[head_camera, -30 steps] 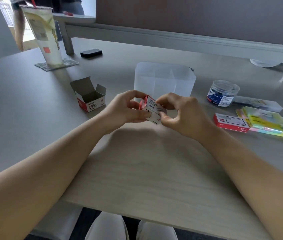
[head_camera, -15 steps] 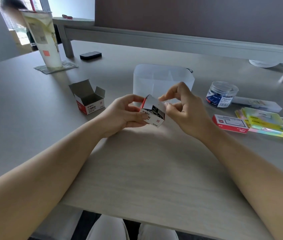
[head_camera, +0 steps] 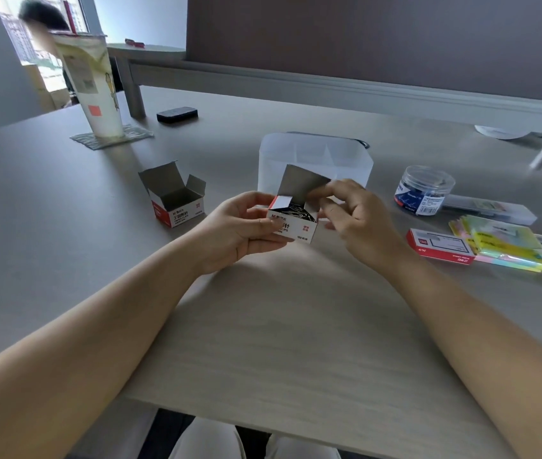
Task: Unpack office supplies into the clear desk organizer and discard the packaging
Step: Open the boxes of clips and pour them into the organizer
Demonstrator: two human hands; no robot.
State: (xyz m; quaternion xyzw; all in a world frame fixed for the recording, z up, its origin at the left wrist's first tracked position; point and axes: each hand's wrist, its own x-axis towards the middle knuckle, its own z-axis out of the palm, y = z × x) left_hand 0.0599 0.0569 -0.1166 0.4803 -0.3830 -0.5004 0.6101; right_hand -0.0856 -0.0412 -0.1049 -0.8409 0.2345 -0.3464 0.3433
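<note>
A small red-and-white paper clip box (head_camera: pixel 297 226) sits in my left hand (head_camera: pixel 240 226), just above the desk. Its lid flap stands up and silver clips show inside. My right hand (head_camera: pixel 352 217) pinches the raised flap at its right edge. Right behind the box stands the clear desk organizer (head_camera: pixel 316 157), divided into compartments. An open, empty paper clip box (head_camera: pixel 177 200) of the same kind rests on the desk to the left.
To the right lie a clear round jar of binder clips (head_camera: pixel 423 190), a flat clear case (head_camera: pixel 491 208), a red staple box (head_camera: pixel 440 246) and pastel sticky notes (head_camera: pixel 511 246). A tall drink cup (head_camera: pixel 92 91) on a coaster and a black object (head_camera: pixel 177 114) stand at back left. A person stands beyond the cup.
The box in my hands was closed a second ago. My right hand has lifted the lid flap fully up, and the clips inside are now exposed.
</note>
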